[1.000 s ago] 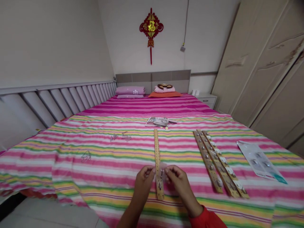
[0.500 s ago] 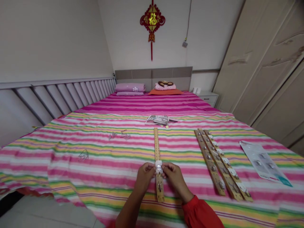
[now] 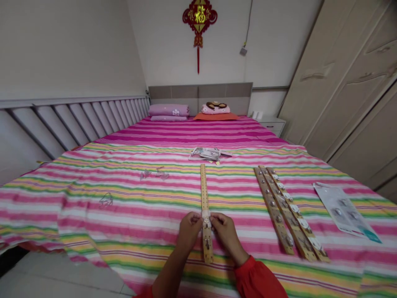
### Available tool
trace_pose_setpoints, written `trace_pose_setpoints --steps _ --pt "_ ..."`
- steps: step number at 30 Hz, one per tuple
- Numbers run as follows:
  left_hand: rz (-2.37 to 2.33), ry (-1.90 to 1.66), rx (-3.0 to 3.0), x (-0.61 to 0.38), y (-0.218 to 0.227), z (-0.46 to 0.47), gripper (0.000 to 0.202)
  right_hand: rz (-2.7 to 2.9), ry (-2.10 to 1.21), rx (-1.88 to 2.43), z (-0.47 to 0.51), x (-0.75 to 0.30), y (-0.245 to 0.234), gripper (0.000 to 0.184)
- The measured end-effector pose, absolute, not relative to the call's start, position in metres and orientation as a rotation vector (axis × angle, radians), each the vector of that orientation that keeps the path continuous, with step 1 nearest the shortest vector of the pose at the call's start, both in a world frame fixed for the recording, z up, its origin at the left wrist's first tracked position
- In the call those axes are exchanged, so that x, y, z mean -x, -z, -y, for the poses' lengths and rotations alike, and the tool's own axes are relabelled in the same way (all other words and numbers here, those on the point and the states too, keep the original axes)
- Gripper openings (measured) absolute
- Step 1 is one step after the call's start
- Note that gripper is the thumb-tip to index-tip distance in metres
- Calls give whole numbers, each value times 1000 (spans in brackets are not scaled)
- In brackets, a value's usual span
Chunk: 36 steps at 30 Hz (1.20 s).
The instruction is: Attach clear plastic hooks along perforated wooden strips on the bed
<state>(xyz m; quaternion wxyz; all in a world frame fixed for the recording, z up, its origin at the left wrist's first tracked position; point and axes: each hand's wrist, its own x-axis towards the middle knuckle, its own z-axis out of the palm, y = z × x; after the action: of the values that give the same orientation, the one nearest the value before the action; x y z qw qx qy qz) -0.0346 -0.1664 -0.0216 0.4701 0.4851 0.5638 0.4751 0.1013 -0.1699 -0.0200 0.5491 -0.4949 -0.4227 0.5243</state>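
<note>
A long wooden strip with rows of small holes lies lengthwise on the striped bedspread in front of me. On its near part sits a small whitish piece with a shiny metal fitting. My left hand pinches this piece from the left. From the right, my right hand has its thumb and fingers closed at the piece's other edge. Closer to me, another metal fitting is on the strip. My fingertips partly hide the piece's sides, and I cannot tell whether it is fastened.
Several wooden strips bearing metal fittings lie to the right. Beyond them is a clear pack with metal pieces. More packs lie past the strip's far end. Crumpled clear bits and a thin wire-like piece lie left.
The view has tilted slightly downward. Both hands stay at the strip with the small piece between them; the piece now looks flatter against the wood, with less white showing.
</note>
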Motion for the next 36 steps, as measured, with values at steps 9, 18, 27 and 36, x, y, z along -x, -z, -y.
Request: trace_pose_setpoints --steps 9,18,27,36 --pt "-1418 -1139 -1195 33 20 168 14 1017 -1196 1179 171 -101 21 33" --pt "-1458 -1124 -1204 32 22 169 13 966 -1195 1180 169 -99 22 35" --pt "-1495 -1156 -1203 31 24 170 11 945 -1212 1167 169 -98 25 34" --pt "-1436 -1222 -1368 35 17 175 22 919 -1222 1161 180 -103 29 40"
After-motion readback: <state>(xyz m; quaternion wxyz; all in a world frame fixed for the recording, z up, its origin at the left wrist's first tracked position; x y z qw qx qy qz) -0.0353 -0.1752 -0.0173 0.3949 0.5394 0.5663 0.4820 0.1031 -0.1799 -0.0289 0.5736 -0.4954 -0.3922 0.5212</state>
